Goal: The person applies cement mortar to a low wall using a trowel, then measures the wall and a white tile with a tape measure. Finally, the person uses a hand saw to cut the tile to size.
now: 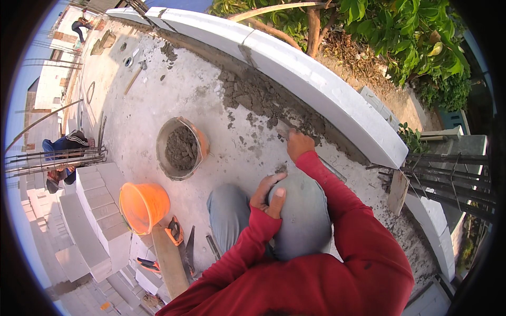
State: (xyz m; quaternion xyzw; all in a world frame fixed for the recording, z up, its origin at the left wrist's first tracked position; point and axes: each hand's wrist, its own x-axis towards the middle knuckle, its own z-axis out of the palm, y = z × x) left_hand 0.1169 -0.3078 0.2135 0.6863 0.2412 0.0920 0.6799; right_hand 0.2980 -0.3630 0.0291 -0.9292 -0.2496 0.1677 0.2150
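Note:
My right hand (301, 144) is closed around a trowel, its blade (285, 128) resting at the edge of wet grey mortar (253, 97). This mortar lies spread along the foot of a low wall of white blocks (295, 71). The trowel's handle is mostly hidden in my fist. My left hand (268, 196) lies on my bent knee (300, 216), thumb apart from the fingers and nothing held. In front of my knees stands a bucket (162, 145) containing a heap of mortar (182, 150).
An orange bucket (141, 208) stands at left beside a wooden board (169, 263) and a handsaw (174, 230). Stacked white blocks (103, 203) rise farther left. Tied steel bars (453, 181) jut out at right. One person (68, 145) bends behind bars at left; another (79, 27) is far off.

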